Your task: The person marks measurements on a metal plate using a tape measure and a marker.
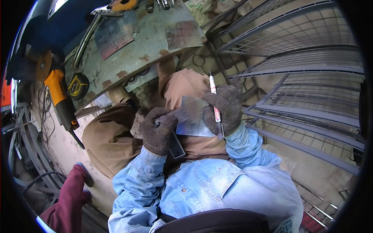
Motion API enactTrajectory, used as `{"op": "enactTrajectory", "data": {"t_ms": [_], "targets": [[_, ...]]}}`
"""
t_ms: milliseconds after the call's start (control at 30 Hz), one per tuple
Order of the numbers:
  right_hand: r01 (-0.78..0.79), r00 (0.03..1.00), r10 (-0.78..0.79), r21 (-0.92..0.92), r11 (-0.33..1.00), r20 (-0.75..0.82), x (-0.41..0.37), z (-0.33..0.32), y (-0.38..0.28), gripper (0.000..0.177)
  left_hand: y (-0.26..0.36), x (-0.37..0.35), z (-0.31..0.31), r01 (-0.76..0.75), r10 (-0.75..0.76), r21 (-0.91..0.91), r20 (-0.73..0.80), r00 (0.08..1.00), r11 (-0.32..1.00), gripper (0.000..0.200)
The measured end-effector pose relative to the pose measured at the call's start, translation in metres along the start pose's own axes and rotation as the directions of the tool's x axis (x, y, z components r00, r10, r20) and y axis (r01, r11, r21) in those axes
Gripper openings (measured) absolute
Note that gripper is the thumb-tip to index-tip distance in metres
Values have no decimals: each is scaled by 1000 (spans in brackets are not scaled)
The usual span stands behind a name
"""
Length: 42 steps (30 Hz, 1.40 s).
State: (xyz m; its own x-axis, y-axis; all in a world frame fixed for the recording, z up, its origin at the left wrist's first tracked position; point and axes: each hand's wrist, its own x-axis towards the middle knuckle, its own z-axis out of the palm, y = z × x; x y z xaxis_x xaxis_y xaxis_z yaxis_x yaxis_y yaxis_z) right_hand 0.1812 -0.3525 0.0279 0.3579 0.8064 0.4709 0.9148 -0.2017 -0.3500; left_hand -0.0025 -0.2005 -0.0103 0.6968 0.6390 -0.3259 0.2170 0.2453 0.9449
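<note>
A shiny square metal sheet [193,126] with faint lines rests on my lap. My left hand [160,130], in a dark knitted glove, is closed around a try square at the sheet's left edge. The square's thin blade [189,110] lies across the sheet, and its dark stock [176,147] sticks out below my fingers. My right hand [226,108], gloved the same way, is closed on a slim white-and-red marker pen [213,84] over the sheet's right side. The pen's narrow tip points up, away from the sheet.
Ahead stands a worn metal table [151,46] bearing metal sheets [183,35] and a tape measure [78,85]. An orange angle grinder [57,87] is at its left end. Grey mesh frames [303,73] fill the right side. Another person's maroon trouser leg [70,194] shows lower left.
</note>
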Motion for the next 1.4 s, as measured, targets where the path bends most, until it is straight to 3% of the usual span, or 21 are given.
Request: {"op": "enactTrajectory", "data": {"t_ms": [267, 767, 867, 1033, 1400], "targets": [[7, 1000, -7, 2, 1000, 5, -2, 0, 1, 36, 6, 0, 1, 53, -52, -49, 14, 999, 997, 25], [19, 1000, -19, -4, 1000, -7, 0, 2, 1, 31, 2, 2, 0, 0, 0, 17, 5, 1000, 1000, 28], [-16, 999, 18, 47, 999, -28, -5, 6, 3, 31, 2, 0, 1, 23, -23, -26, -3, 1000, 999, 28], [25, 999, -26, -24, 999, -30, 3, 1, 0, 31, 5, -1, 2, 27, -28, -86, -3, 1000, 996, 29], [17, 1000, -17, 6, 1000, -24, 3, 1, -1, 34, -1, -1, -1, 12, -10, -58, 28, 1000, 998, 27]]}}
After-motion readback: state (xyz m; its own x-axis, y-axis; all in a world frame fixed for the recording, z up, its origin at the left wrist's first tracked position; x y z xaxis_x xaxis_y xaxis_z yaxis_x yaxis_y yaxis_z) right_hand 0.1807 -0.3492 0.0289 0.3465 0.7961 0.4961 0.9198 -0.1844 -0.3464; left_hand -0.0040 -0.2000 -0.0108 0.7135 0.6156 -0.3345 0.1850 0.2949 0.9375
